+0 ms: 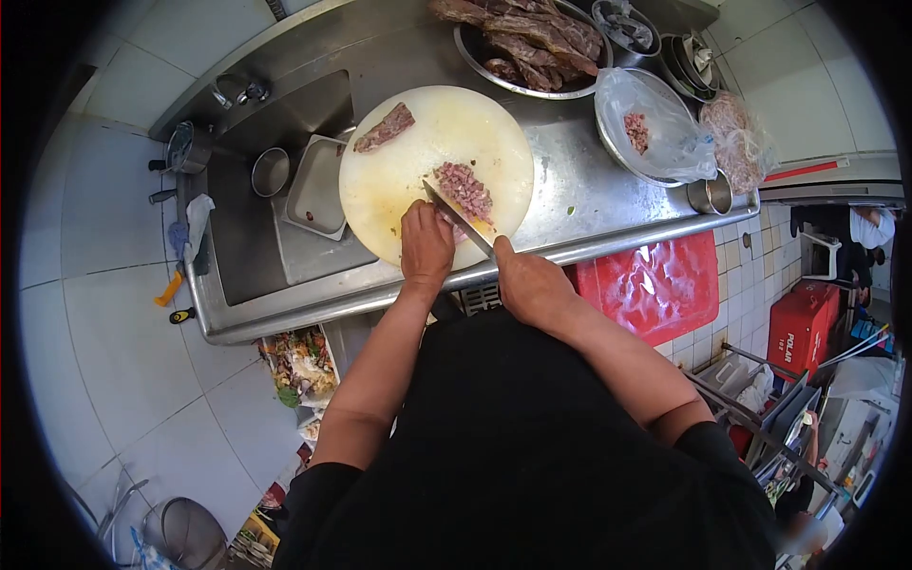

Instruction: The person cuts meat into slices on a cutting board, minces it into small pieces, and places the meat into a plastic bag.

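On the round white cutting board [380,204], my right hand [532,285] is closed around the handle of a kitchen knife [464,221]. The blade points away to the left, lying low over the board. My left hand [427,242] is beside the blade with its fingers curled down; a pink strip of meat [460,234] shows at the fingertips, mostly hidden. Just beyond the blade sits a pile of diced meat [464,188]. A larger uncut piece of meat [385,127] lies at the board's far left.
A steel bowl of large meat pieces [546,43] stands behind the board. To the right, a bag-lined bowl [655,114] holds diced meat, near a small steel cup [711,195]. At left is a sink [249,223] with a metal tray [316,190]. A red lid-like surface [655,285] is below the counter.
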`<state>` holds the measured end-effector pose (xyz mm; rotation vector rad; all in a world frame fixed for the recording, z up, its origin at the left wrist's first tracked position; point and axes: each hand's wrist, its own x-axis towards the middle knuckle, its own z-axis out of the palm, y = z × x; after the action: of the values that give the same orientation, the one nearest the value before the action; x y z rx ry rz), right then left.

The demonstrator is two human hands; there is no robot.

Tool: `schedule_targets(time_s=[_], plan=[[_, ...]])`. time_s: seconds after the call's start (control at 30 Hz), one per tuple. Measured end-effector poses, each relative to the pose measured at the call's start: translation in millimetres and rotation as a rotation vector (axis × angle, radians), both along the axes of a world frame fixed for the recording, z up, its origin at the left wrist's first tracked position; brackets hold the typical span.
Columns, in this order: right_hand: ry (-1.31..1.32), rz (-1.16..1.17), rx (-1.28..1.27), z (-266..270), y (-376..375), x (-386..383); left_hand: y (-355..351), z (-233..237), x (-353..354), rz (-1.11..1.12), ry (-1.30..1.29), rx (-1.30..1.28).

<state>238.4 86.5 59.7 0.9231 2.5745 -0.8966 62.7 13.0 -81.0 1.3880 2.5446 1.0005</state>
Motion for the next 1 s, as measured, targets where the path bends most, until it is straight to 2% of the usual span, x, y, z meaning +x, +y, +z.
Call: schedule_targets(time_s=[0.37, 0.6, 0.83, 0.9, 1.0], plan=[[-0.130, 0.016, -0.062, 0, 1, -22, -1, 4, 1, -0.030, 0.044, -0.034], [-0.110, -0.021, -0.082, -26, 9, -49, -1, 2, 0, -0.044, 0.089, -0.052], [-0.048, -0.026, -0.076, -26, 12, -18, 2, 4, 1, -0.007, 0.062, -0.061], [-0.165, -0.049, -0.110, -17, 13, -2, 1, 2, 3, 0.009, 0.068, -0.068], [-0.096, -0.033, -0.089, -20, 20, -2, 2, 2, -1, -0.002, 0.069, -0.025]])
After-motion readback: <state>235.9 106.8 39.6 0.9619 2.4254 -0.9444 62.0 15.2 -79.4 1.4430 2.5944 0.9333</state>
